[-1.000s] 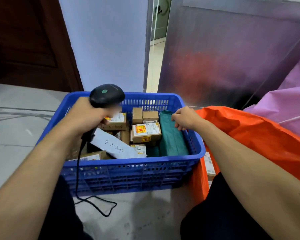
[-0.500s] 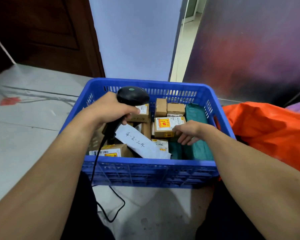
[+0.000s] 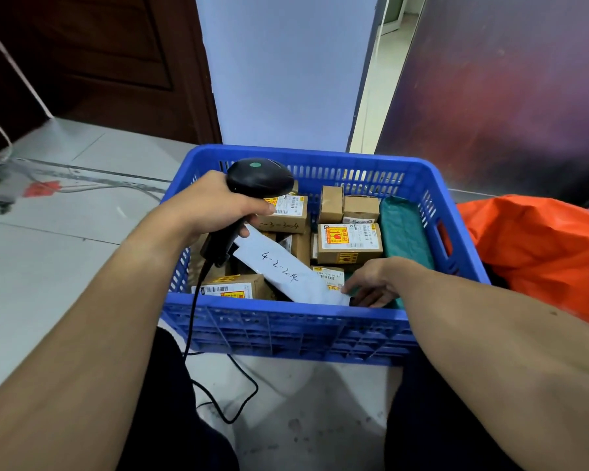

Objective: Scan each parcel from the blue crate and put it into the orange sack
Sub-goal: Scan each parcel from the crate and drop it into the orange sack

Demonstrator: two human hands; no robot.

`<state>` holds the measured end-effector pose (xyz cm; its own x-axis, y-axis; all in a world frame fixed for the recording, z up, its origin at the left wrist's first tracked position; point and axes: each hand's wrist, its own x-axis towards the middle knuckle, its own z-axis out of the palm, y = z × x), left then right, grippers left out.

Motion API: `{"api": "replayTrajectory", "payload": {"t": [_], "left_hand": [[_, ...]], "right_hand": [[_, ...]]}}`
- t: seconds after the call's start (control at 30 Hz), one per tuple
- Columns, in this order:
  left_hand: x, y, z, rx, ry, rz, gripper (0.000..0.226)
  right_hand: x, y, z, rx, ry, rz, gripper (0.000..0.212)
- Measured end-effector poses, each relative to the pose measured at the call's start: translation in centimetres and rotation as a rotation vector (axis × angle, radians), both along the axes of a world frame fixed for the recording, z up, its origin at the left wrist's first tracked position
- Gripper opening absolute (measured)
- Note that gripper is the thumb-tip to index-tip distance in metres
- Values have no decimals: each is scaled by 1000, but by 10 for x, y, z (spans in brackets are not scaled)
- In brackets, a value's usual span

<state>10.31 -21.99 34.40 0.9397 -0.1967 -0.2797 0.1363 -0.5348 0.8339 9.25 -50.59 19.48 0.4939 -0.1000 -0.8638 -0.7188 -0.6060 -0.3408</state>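
Observation:
The blue crate stands on the floor between my knees and holds several brown cardboard parcels, a green padded parcel and a white envelope parcel with handwriting. My left hand grips a black barcode scanner above the crate's left side. My right hand reaches down into the crate's near right corner, fingers at the lower end of the white envelope; whether it grips the envelope is hidden. The orange sack lies to the right of the crate.
The scanner's black cable hangs over the crate's front and loops on the tiled floor. A dark wooden door and a pale wall stand behind, a dark reflective panel at the back right. Cords lie on the floor at left.
My right hand moved from the crate's right rim down into its near right corner, to the white envelope's end. The view shifted left, leaving less of the sack in sight.

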Motion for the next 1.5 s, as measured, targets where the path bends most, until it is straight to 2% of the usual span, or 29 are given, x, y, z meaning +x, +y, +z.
{"api": "replayTrajectory", "payload": {"t": [0.17,0.33,0.53,0.73,0.93,1.1,1.3,1.4,1.5], "left_hand": [[1,1,1,5,2,0,21],[1,-2,1,16,1,-13,21],[0,-4,3,17,-10,-5,20],[1,-8,1,119,5,-13,21],[6,0,-3,84,-41,21,9],[1,1,1,21,-107,91,9],[-12,0,10,-163,-207,167,16],[-22,-5,12,-210,-268,138,16],[-33,-17,12,-271,-331,90,18]], "right_hand": [[2,-3,-2,34,-15,-34,29],[5,-6,2,85,-92,-27,22],[0,-3,8,166,93,3,34],[9,-11,29,205,-38,65,29],[19,-11,81,129,-311,161,27],[13,-1,112,117,-581,165,10],[-9,5,153,217,-988,-22,17],[-27,1,174,317,-1087,-89,15],[-43,-9,177,322,-1132,-113,13]]}}
